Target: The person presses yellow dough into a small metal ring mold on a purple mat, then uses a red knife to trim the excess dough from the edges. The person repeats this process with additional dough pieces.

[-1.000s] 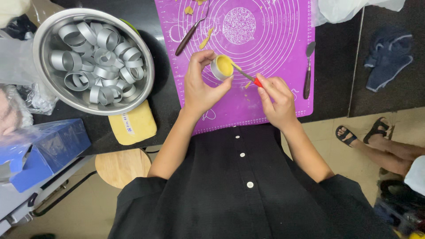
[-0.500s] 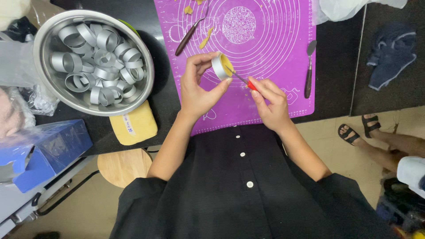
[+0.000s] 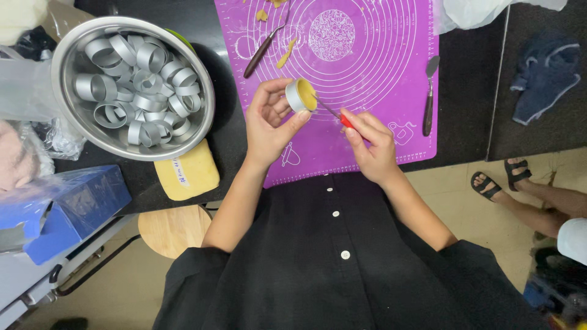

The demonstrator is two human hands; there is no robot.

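My left hand (image 3: pixel 269 119) holds a small metal ring mould (image 3: pixel 300 96) filled with yellow dough, tilted on its side above the purple silicone mat (image 3: pixel 379 67). My right hand (image 3: pixel 372 143) grips a thin tool with a red handle (image 3: pixel 346 120); its metal tip touches the dough at the ring's open face. Both hands hover over the mat's near edge.
A large steel bowl (image 3: pixel 64 67) of several empty metal rings stands at the left. A brown-handled tool (image 3: pixel 264 47) and a spatula (image 3: pixel 429 95) lie on the mat. A yellow block (image 3: pixel 186 174), a blue box (image 3: pixel 67 211) and a wooden stool (image 3: pixel 171 229) are near. Another person's sandalled feet (image 3: pixel 507 180) are at the right.
My left hand has lifted and tipped the ring further onto its side. My right hand has shifted slightly with the tool tip staying at the dough.
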